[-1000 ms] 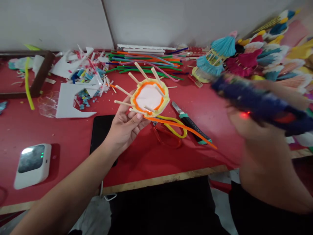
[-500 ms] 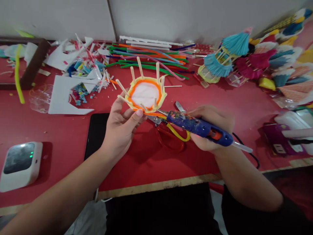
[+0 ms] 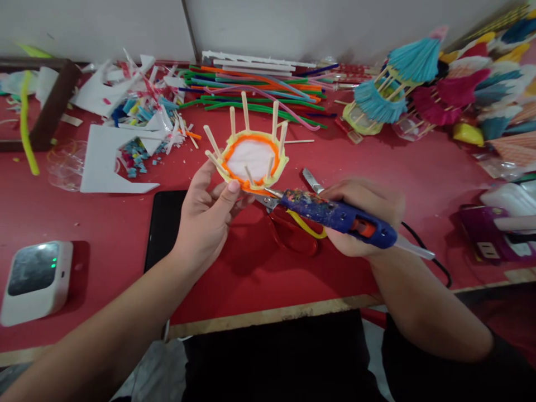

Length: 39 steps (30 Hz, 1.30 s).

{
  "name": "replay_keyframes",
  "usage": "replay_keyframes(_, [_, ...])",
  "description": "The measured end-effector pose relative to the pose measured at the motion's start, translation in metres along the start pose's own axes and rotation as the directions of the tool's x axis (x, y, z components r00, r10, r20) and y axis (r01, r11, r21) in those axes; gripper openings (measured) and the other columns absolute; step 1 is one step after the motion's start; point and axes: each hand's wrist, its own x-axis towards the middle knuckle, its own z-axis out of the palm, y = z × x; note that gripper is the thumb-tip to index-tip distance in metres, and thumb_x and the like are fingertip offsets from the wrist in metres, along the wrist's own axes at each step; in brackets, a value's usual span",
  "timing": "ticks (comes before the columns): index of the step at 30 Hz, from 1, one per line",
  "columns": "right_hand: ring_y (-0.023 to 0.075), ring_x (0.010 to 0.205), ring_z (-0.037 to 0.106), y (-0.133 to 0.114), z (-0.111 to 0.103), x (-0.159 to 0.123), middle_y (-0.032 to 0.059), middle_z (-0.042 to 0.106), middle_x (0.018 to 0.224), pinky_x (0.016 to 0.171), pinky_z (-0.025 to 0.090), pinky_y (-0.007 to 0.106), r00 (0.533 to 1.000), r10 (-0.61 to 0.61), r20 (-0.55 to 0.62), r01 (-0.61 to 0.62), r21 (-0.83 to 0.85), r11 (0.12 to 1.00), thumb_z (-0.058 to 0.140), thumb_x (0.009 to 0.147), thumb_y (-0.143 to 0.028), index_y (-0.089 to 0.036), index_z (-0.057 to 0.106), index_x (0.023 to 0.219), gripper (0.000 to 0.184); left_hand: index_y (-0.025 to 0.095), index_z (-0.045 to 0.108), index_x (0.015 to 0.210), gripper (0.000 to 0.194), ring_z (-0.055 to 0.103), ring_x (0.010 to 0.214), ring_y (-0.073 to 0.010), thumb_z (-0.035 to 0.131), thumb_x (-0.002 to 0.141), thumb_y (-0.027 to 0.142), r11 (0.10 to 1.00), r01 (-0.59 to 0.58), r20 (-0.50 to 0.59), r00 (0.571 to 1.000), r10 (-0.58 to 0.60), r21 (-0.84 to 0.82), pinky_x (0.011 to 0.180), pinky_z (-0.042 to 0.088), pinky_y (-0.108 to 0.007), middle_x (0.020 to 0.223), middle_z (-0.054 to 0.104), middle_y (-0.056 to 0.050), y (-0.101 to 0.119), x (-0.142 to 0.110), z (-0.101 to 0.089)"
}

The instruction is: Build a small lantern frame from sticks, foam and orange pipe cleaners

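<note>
Glue gun brought to the rim of a stick-ringed base

The left hand pinches the near left edge of a round base, thumb on the rim and fingers behind, holding it up above the table. Wooden sticks stand around its edge, and orange trim runs inside the yellow rim. The right hand is wrapped around a blue glue gun; its trigger finger cannot be made out. The nozzle sits at the near right edge — whether it touches is unclear.

The step looks like gluing trim along the rim. The next move seems to call for a steady left hand and a light squeeze, with the thumb clear of the hot tip.

On the red surface below lie scissors, partly hidden, with a knife blade just beyond the gun. A black phone lies beneath the left hand; a white device with green lights sits farther left. Coloured pipe cleaners line the grey wall — scraps to their left, a blue paper ornament to their right.
</note>
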Motion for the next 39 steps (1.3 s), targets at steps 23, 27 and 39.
replay_keyframes(23, [0.018,0.058,0.06,-0.0015,-0.0006,0.0001,-0.0006,0.059,0.066,0.05,0.045,0.032,0.999,-0.029,-0.013,0.028,-0.037,0.999,0.062,0.067,-0.018,-0.026,0.052,0.08,0.018,0.029,0.065,0.123,0.049,0.077,0.088,-0.0139,0.084,0.08,0.018,0.999,-0.013,-0.069,0.997,0.016,0.044,0.079,0.062,-0.024,0.096,0.082,0.003,-0.0017,0.0001,-0.0012])
replay_keyframes(27, [0.0185,0.057,0.058,-0.0028,-0.0029,0.0,-0.001,0.057,0.064,0.05,0.044,0.033,1.0,-0.004,-0.003,0.004,-0.061,0.998,0.061,0.067,-0.016,-0.027,0.05,0.079,0.019,0.03,0.065,0.119,0.046,0.077,0.088,-0.0135,0.084,0.08,0.016,0.999,-0.012,-0.073,0.997,0.014,0.03,0.078,0.063,-0.024,0.096,0.081,0.005,-0.0004,-0.0002,0.0006])
replay_keyframes(39, [0.0179,0.056,0.055,0.0016,-0.0069,-0.0011,-0.001,0.053,0.063,0.05,0.042,0.033,0.999,0.038,-0.036,-0.04,-0.068,0.997,0.061,0.071,-0.019,-0.027,0.049,0.077,0.016,0.028,0.069,0.116,0.045,0.076,0.088,-0.0122,0.088,0.076,0.021,1.0,-0.019,-0.012,1.0,0.019,0.002,0.078,0.062,-0.022,0.103,0.081,0.003,0.0007,0.0007,0.0008])
